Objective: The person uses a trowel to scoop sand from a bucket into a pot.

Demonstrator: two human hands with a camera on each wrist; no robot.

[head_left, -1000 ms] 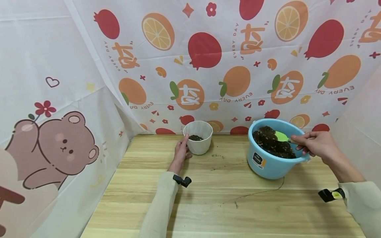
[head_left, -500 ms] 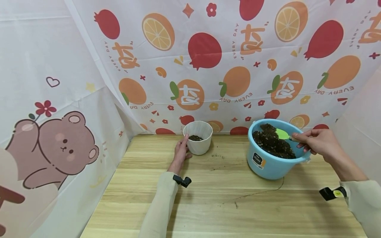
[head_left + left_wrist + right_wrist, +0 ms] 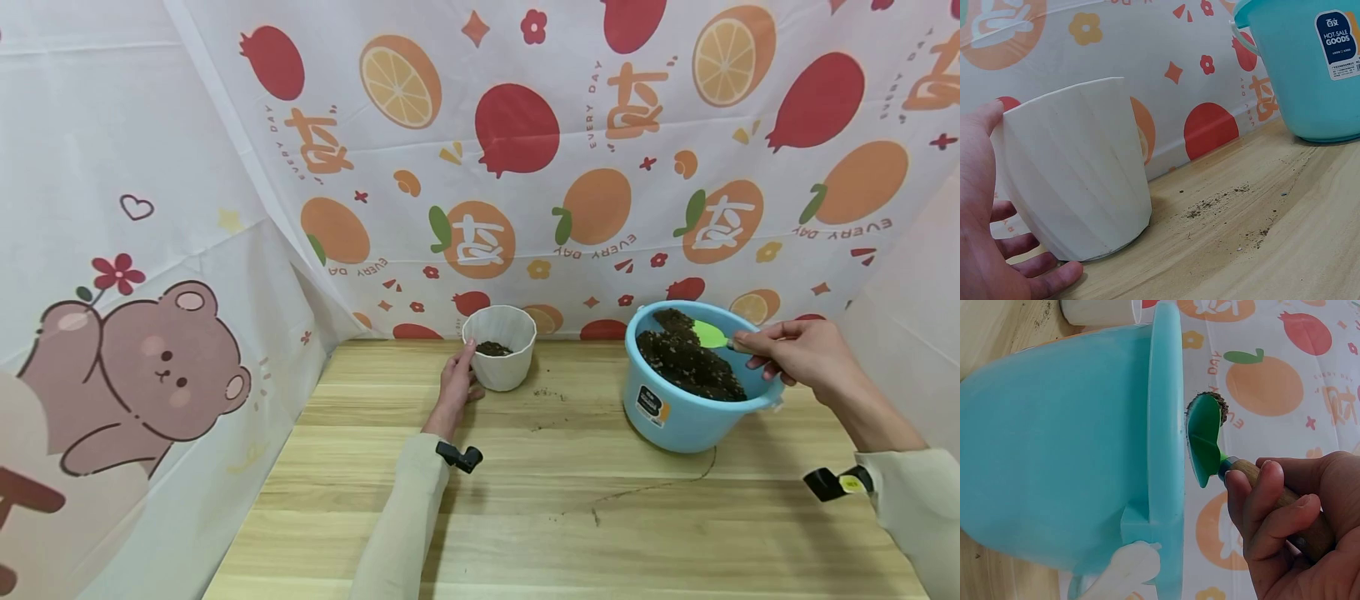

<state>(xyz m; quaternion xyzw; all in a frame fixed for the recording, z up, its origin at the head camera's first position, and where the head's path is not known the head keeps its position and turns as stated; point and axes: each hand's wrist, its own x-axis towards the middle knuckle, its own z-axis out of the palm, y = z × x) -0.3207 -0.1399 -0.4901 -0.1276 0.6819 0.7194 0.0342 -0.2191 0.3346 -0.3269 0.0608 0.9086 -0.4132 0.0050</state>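
Observation:
A light blue bucket (image 3: pixel 667 429) of dark potting soil (image 3: pixel 693 367) stands at the right. My right hand (image 3: pixel 806 358) grips the wooden handle of a green trowel (image 3: pixel 708 335), its fingers curled round it in the right wrist view. The blade (image 3: pixel 1205 437) is at rim height over the bucket, soil clinging to its tip. To the left, a white flowerpot (image 3: pixel 504 371) with a little soil (image 3: pixel 492 348) in the bottom stands upright. My left hand (image 3: pixel 455 383) holds its left side, the thumb at the rim and the fingers round the lower wall (image 3: pixel 1085 187).
Loose soil crumbs (image 3: pixel 1216 203) are scattered on the wooden table (image 3: pixel 525 533) between pot and bucket. A thin dark line of soil runs in front of the bucket. Printed cloth (image 3: pixel 517 200) hangs close behind both. A white bucket handle (image 3: pixel 1132 569) hangs at the rim.
My right hand has risen slightly and lifted the trowel, with soil on its blade, out of the heap. The left hand and the flowerpot have stayed in place.

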